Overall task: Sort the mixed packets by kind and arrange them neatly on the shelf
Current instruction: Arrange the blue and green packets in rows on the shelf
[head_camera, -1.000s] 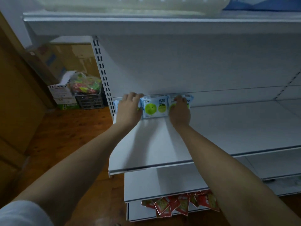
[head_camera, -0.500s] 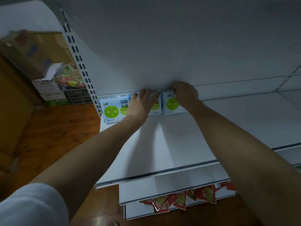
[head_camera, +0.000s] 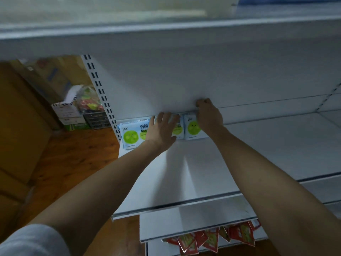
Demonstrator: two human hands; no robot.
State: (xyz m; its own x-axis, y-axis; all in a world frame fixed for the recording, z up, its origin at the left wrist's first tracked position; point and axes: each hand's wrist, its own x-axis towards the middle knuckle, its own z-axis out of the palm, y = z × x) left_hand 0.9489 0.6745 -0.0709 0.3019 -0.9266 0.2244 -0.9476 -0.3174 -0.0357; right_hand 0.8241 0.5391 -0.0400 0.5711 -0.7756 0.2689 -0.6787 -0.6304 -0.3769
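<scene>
Three blue packets stand in a row against the back wall of the shelf (head_camera: 221,163): the left packet (head_camera: 130,134), the middle packet (head_camera: 177,129) and the right packet (head_camera: 192,128), all one kind. The left hand (head_camera: 162,131) lies flat with straight fingers on the middle one; the right hand (head_camera: 209,117) curls over the right packet's top, gripping it. Red packets (head_camera: 212,239) sit jumbled on a lower shelf (unsorted, it seems), so much work likely remains.

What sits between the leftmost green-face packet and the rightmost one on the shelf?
In the head view, a middle packet stands between the leftmost packet and the rightmost packet, mostly hidden by the left hand lying over it.
</scene>
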